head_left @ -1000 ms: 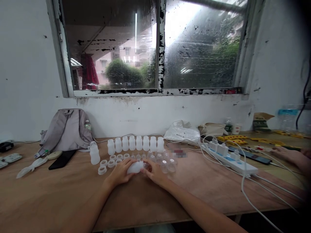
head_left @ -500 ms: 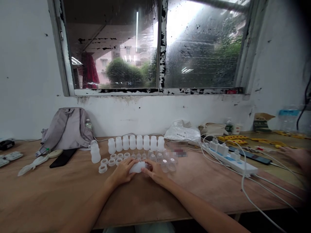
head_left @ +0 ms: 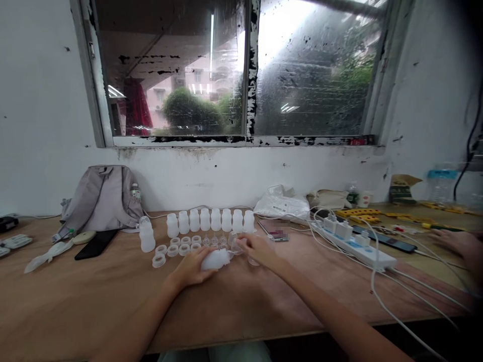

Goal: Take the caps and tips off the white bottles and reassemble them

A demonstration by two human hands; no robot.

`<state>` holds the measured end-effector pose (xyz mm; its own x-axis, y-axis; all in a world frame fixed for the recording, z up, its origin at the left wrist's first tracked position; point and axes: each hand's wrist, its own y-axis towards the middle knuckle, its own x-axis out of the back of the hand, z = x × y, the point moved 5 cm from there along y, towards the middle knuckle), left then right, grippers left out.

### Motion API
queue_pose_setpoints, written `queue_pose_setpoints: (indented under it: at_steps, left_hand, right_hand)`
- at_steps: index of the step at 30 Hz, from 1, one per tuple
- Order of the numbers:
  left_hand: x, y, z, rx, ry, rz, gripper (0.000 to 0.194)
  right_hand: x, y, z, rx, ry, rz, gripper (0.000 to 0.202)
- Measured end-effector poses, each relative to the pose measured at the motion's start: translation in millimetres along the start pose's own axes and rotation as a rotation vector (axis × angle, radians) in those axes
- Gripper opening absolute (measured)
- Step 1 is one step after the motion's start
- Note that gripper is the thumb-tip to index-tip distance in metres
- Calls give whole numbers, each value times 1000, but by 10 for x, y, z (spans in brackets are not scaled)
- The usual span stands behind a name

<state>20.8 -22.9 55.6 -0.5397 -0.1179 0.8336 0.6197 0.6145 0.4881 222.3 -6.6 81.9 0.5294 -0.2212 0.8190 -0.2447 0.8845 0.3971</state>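
My left hand (head_left: 191,266) is wrapped around a frosted white baby bottle (head_left: 214,259), which lies tilted on its side with its neck to the right. My right hand (head_left: 254,249) is at the clear dome caps, its fingers closed on one clear cap (head_left: 234,243); part of the group is hidden behind it. Left of the bottle sit several white collar rings (head_left: 159,260). Clear teats (head_left: 214,240) stand in rows just behind the bottle. Farther back, several frosted bottles (head_left: 205,219) stand upright in a line. One capped bottle (head_left: 147,235) stands apart at the left.
A grey backpack (head_left: 103,196), a black phone (head_left: 95,245) and a pale strap are on the left. Behind and right are a phone (head_left: 277,232), a plastic bag (head_left: 283,202) and a power strip (head_left: 354,246) with trailing cables. Another person's hand (head_left: 453,241) is at far right.
My right hand has left the bottle's neck and moved right and up to the clear caps. My left hand keeps hold of the bottle, whose neck is now uncovered by fingers.
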Motion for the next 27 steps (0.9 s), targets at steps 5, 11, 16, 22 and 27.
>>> queue_pose_setpoints:
  at_steps: [5,11,16,22,27]
  left_hand:
    - [-13,-1,66,72,-77,27,53]
    - [-33,2,56,55,-137,12,54]
    - [-50,10,45,76,-151,33,55]
    - [-33,14,18,75,-171,37,55]
    - [-46,17,10,76,-139,54,53]
  right_hand:
    - [77,-19,-424,-62,-221,119,30]
    - [83,-105,-481,-155,185,-38,27]
    - [-9,-203,-296,-346,778,89,32]
    - [-206,-266,-220,-442,972,217,30]
    - [-286,-227,-170,-416,978,294,31]
